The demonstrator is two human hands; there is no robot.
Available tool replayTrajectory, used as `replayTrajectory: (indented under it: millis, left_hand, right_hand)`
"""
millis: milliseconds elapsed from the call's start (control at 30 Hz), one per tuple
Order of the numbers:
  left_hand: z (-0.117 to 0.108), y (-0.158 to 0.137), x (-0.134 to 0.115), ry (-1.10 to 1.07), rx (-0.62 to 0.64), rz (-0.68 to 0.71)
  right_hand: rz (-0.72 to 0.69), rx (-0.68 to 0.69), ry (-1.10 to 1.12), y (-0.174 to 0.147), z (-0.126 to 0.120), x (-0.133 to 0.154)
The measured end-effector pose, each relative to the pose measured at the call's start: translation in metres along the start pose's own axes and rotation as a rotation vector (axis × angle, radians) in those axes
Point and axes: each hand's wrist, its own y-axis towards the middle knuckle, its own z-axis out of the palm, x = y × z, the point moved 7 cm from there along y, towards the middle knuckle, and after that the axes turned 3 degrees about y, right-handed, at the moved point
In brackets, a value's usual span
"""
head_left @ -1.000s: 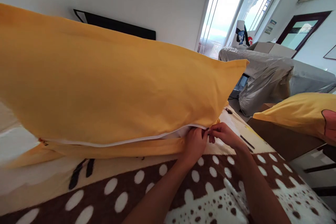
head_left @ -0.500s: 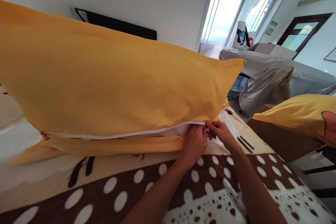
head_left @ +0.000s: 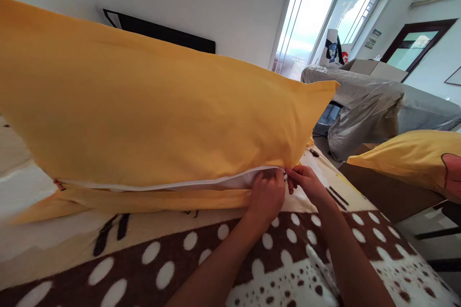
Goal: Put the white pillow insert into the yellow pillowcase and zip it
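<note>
A large yellow pillowcase (head_left: 162, 105) stands on its long side, filled out and leaning over the bed. Along its lower edge runs a white zipper (head_left: 194, 183), parted for most of its length, with white fabric showing in the gap. My left hand (head_left: 267, 195) is closed on the pillowcase's edge near the zipper's right end. Beside it, my right hand (head_left: 305, 181) pinches the zipper at that end, close to the corner. A small pale bit shows between the two hands; the zipper's pull itself is mostly hidden by fingers.
A brown and cream blanket (head_left: 324, 230) with white dots covers the bed. Another yellow pillow (head_left: 414, 158) lies at right on a brown surface. Behind it stands furniture under grey plastic sheeting (head_left: 370, 105). A black headboard (head_left: 165, 33) is against the wall.
Both hands stay at the zipper's right end. My left hand's fingers have shifted slightly up against the zipper edge; the pillowcase has hardly moved.
</note>
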Motion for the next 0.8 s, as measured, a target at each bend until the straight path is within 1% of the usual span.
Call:
replayTrajectory:
  millis: [233,467,600,733,800]
  left_hand:
    - [-0.009,-0.001,-0.007,0.097,-0.025,0.036]
    - [-0.008,0.001,-0.002,0.073,-0.02,0.006]
    - [-0.008,0.003,-0.002,0.035,-0.014,-0.023]
    - [-0.005,0.006,0.005,-0.004,0.037,-0.111]
    - [-0.003,0.007,0.008,-0.032,0.052,-0.142]
  right_hand:
    - [0.047,-0.033,-0.011,-0.001,-0.004,0.0]
    - [0.035,-0.058,-0.001,-0.001,-0.006,0.001]
    - [0.076,-0.081,0.056,-0.001,-0.005,-0.002]
    - [0.087,-0.131,0.075,0.0,-0.001,0.0]
    - [0.124,-0.12,0.059,0.0,0.003,-0.001]
